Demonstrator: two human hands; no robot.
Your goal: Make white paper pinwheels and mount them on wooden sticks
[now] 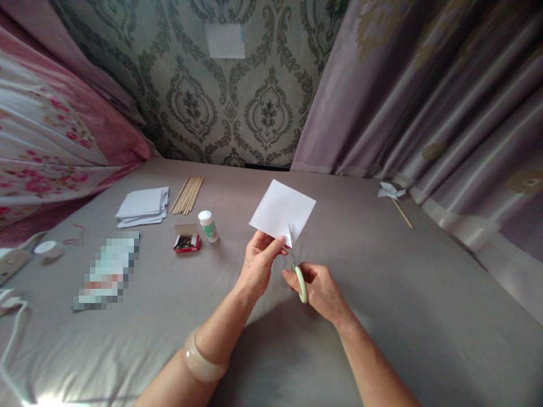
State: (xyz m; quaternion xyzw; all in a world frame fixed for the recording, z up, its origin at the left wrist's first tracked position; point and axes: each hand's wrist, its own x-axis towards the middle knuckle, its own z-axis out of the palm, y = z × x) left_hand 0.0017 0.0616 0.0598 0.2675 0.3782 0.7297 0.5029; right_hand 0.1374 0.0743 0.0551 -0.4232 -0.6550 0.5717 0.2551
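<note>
Between the thumb and fingers of my left hand [259, 260] is a square sheet of white paper [282, 206], held by its lower edge above the grey cloth. My right hand [316, 285] grips a pair of scissors [300, 282] with pale green handles. One scissor blade lies over the paper near its lower corner, pointing inward; the other blade is mostly hidden behind the sheet. A bangle circles my left forearm. Farther off at the right lies a white paper pinwheel [391, 191] on a wooden stick.
Left of my hands are a stack of white paper [142, 204], several wooden sticks [187, 195], a small red box of pins or tacks [186, 243] and a white-capped bottle [208, 227]. A blurred packet [108, 271] and a power strip [14, 263] with cables sit farther left.
</note>
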